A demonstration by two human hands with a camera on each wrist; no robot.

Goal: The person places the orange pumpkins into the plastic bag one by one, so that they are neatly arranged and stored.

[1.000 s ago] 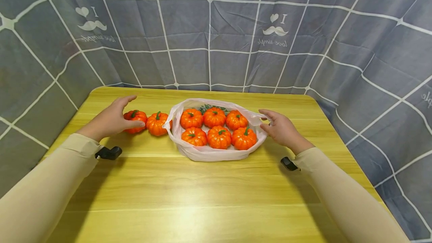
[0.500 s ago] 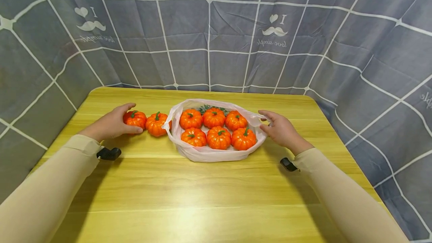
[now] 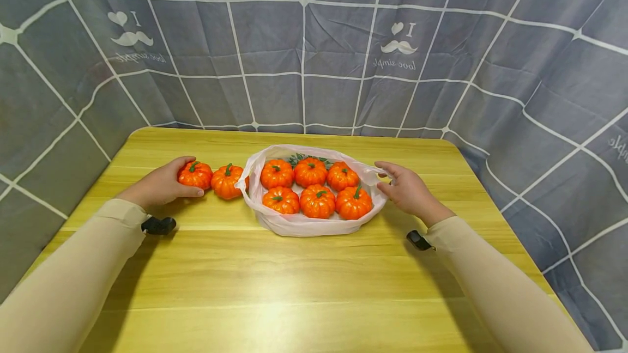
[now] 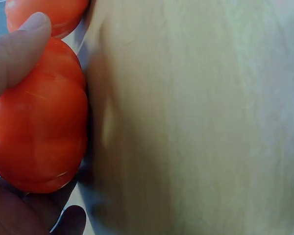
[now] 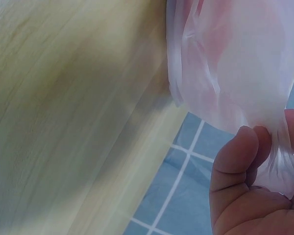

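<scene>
My left hand grips a small orange pumpkin at the table's left, thumb on the near side. In the left wrist view the thumb lies over the glossy pumpkin and fingers curl beneath it. A second pumpkin stands just right of it, by the bag's handle. The white plastic bag sits open in the middle with several pumpkins inside. At the bag's right end my right hand pinches its edge; the right wrist view shows the gathered plastic between thumb and fingers.
Everything stands on a yellow wood-grain table. A grey curtain with white grid lines surrounds its back and sides. Some green leaf print shows at the bag's far inner side. Black wrist cameras sit by both cuffs.
My left hand has come down around the leftmost pumpkin and closed on it. The right hand keeps its hold on the bag, which has stayed in place.
</scene>
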